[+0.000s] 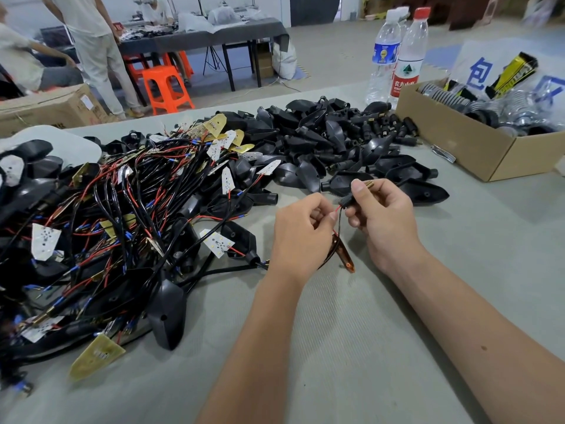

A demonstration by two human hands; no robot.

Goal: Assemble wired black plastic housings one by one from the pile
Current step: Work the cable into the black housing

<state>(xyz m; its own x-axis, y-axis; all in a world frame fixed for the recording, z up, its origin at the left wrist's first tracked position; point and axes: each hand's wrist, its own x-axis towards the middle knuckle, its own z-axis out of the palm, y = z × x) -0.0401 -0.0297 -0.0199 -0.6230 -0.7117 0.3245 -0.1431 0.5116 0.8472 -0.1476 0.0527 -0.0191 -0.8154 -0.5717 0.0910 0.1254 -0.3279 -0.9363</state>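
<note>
Wired black plastic housings pile at the worktop's left, while both hands pinch one wire above bare cloth, left hand, right hand.

My right hand hides most of the small black part I am pinching, so I cannot tell its shape. My left hand covers the end of the red wire. The pile of wired housings runs off the left edge. The cardboard box is cut off on the right, and its shiny bits are too blurry to name. The people far back are cut off at the top.
</note>
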